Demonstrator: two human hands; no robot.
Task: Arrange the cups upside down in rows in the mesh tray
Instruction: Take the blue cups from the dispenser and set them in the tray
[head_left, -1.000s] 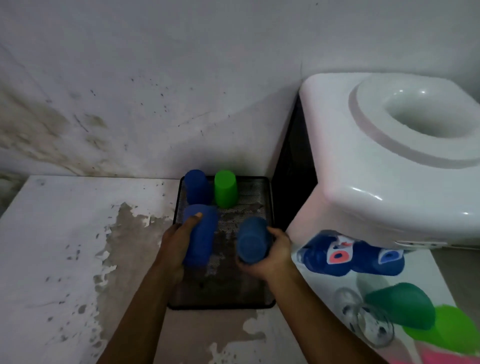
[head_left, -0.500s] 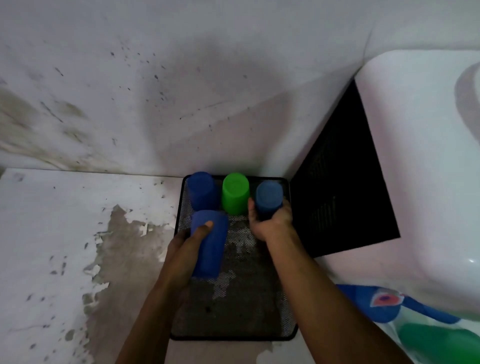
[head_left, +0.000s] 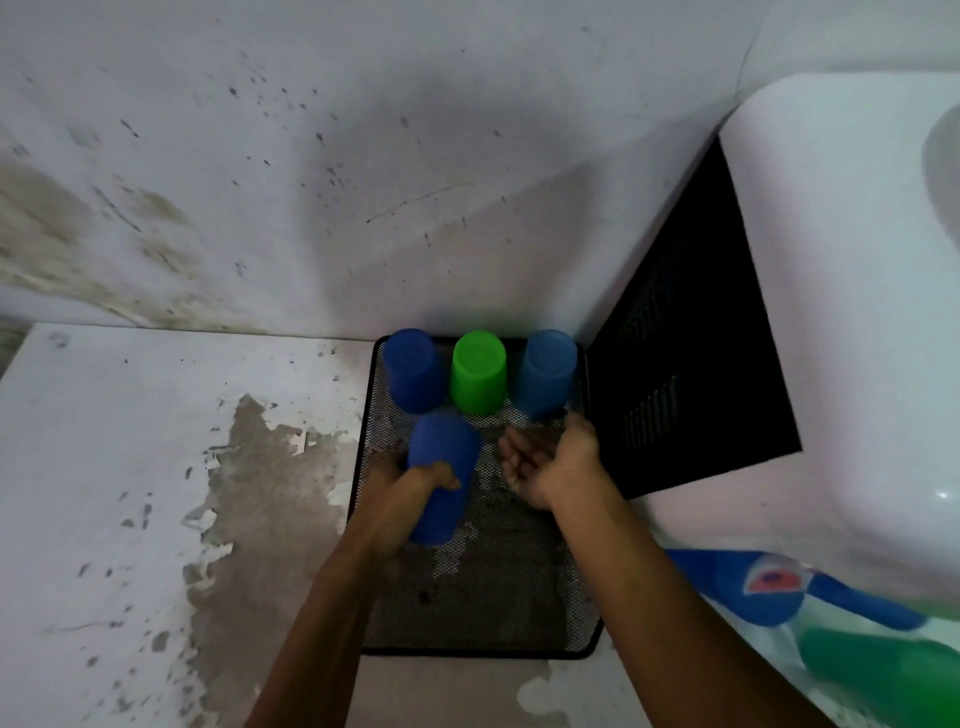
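Far row of the mesh tray (head_left: 592, 642) full with three inverted cups, right hand (head_left: 550, 457) empty and spread, left hand (head_left: 410, 480) grasping blue cup (head_left: 441, 473), likely next set down starting second row, far left.

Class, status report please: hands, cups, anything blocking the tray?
Left hand grips dark blue cup; right hand open. Three cups in back row. Mesh tray front unobstructed.
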